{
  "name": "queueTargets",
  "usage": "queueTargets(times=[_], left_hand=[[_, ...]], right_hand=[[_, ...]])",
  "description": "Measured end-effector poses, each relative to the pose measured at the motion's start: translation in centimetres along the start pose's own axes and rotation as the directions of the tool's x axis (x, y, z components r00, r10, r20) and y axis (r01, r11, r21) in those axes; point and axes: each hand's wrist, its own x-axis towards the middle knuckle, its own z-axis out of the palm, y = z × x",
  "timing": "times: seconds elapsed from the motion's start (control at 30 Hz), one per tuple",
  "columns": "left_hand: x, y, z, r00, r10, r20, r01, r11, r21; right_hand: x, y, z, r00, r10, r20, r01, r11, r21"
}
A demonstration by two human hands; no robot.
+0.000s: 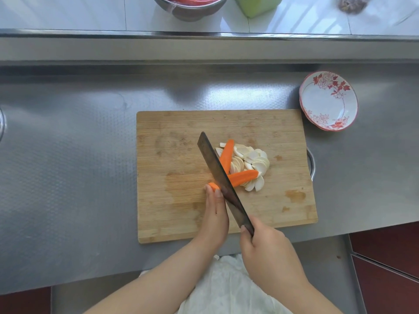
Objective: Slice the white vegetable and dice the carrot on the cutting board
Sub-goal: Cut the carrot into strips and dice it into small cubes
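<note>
A wooden cutting board (181, 137) lies on the steel counter. On it sits a pile of white vegetable slices (256, 162), with two long carrot strips across it: one (226, 155) pointing away, one (243, 176) lying sideways. My left hand (215, 211) presses a short carrot piece (213, 186) down with its fingertips, right beside the blade. My right hand (265, 248) grips the handle of a dark cleaver (217, 175), whose blade runs diagonally across the board and covers part of the carrot.
A red-flowered white bowl (328, 102) stands on the counter right of the board's far corner. On the raised ledge behind are a steel bowl (190, 10) with red contents and a green object (256, 5). A sink rim (1, 125) shows at far left.
</note>
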Motion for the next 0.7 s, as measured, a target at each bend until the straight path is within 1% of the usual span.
queueTargets(times=[0.13,0.4,0.7], left_hand=[[0.6,-0.4,0.0,1.000,-0.009,-0.008,0.009,0.999,-0.046],[1.1,-1.0,-0.2,0.992,-0.120,0.045,0.126,0.979,-0.162],[1.8,-1.9,-0.4,0.986,-0.150,0.074,0.163,0.960,-0.227]], right_hand=[[0.2,-0.1,0.4,1.000,0.015,-0.013,-0.014,1.000,0.020],[0.3,-0.9,0.4,0.999,0.045,0.006,-0.045,0.998,0.033],[0.8,-2.2,0.4,0.994,0.106,0.015,-0.107,0.993,0.049]])
